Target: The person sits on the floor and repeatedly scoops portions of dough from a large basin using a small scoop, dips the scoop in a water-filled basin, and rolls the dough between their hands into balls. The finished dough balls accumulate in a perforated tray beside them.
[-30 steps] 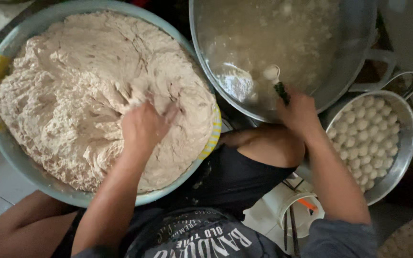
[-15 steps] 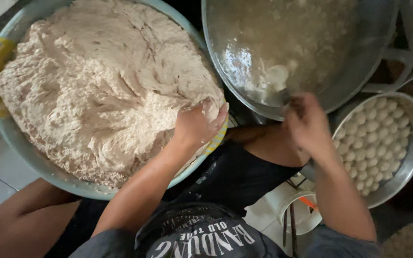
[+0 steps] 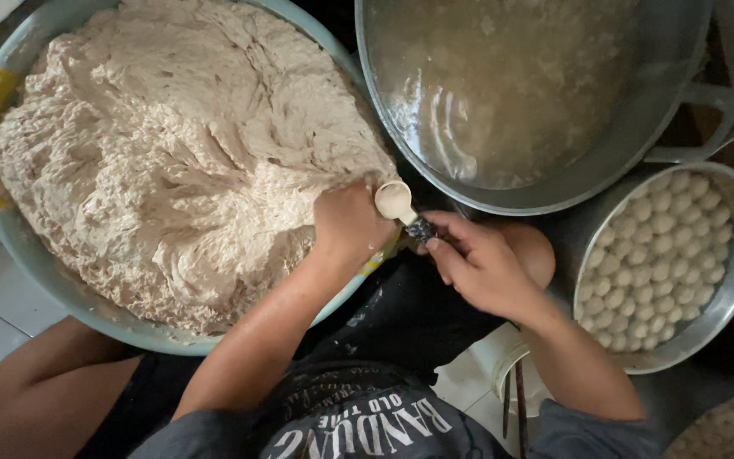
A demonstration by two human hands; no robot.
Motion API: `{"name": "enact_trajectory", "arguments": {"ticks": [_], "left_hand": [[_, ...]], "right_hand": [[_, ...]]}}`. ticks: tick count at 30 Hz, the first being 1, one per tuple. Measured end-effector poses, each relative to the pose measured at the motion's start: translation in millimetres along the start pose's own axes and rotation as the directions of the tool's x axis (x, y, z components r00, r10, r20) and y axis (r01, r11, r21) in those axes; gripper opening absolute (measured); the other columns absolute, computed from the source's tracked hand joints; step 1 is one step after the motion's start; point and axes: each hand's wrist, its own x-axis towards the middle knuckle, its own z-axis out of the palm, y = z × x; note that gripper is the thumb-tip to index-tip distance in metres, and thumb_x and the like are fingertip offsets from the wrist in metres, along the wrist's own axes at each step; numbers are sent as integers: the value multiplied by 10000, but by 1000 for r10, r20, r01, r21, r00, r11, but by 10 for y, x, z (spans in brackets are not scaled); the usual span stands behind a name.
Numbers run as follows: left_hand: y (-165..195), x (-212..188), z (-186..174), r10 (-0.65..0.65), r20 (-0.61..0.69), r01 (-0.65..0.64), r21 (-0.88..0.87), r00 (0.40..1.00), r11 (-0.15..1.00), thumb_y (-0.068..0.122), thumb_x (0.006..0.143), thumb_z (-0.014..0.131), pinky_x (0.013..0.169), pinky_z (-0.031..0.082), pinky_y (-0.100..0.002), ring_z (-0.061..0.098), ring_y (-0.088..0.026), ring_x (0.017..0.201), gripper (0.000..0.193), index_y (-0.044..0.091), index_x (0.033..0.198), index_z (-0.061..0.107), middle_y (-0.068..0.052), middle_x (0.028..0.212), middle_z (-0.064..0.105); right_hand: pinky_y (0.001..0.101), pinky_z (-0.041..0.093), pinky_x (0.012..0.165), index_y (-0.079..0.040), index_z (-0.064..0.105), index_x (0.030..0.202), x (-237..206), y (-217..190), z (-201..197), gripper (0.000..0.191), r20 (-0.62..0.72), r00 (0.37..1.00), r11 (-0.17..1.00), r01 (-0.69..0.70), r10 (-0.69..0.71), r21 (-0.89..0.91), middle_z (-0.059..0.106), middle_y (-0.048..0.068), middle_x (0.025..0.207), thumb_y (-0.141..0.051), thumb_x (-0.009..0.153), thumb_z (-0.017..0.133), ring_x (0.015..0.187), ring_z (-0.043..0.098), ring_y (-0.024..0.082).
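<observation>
So the spoon [image 3: 395, 202] is the centre of it all: it sits right at the basin's 4 o'clock edge, its bowl loaded with a smooth pale lump of paste [image 3: 172, 161], and my right hand [image 3: 482, 265] pinches its dark handle tight from the 4 o'clock side. My left hand [image 3: 348, 223] is fisted at the edge of the mound, closed around a squeeze of paste, thumb side touching the spoon, I guess so the lump comes off clean. The paste fills the big blue basin [image 3: 53, 285] at my 10 o'clock, heaped high. At 1 o'clock is the metal pan [image 3: 639, 136] of cloudy water, close enough to reach. At 3 o'clock the colander [image 3: 728, 297] holds rows of white balls [image 3: 652, 255], just beside the pan.
</observation>
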Motion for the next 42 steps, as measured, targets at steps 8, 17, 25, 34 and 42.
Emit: {"name": "enact_trajectory", "arguments": {"ticks": [8,17,25,34,42], "left_hand": [[24,11,-192,-107,-7,107,112,994,988,591,828,656,815,553,-487,717,-410,861,613,23,1036,759,-232,874,745],[-11,-4,-111,213,-265,-224,-13,940,974,365,951,635,818,553,-526,715,-420,894,336,76,1059,769,-167,978,765],[-62,1,174,4,-68,-12,-110,998,994,402,776,769,701,572,-491,709,-419,786,481,0,1031,696,-212,835,721],[92,45,-58,-48,4,48,15,999,999,367,619,763,717,562,-496,717,-413,779,418,76,917,736,-175,775,730],[60,-21,-178,3,-88,6,105,996,994,609,814,691,748,556,-522,718,-431,813,589,56,1005,757,-221,860,740]], "right_hand": [[322,493,627,-105,615,1437,102,350,-480,452,-324,945,943,-150,48,-297,678,142,872,-132,986,610,695,602,161],[358,524,775,-83,626,1430,210,470,-780,397,-450,887,906,-100,-106,-412,703,177,1093,-122,1035,635,950,661,207],[233,520,614,-71,592,1409,-7,124,-62,438,-143,967,923,150,-212,-354,707,13,957,-114,977,648,710,602,55],[195,463,552,-87,540,1457,45,234,-63,464,67,997,993,18,-26,115,688,4,941,-110,995,582,619,531,27],[305,515,924,-23,549,1445,151,655,-668,465,-369,909,920,38,-194,-389,703,149,1241,-64,988,628,1100,658,192]]}}
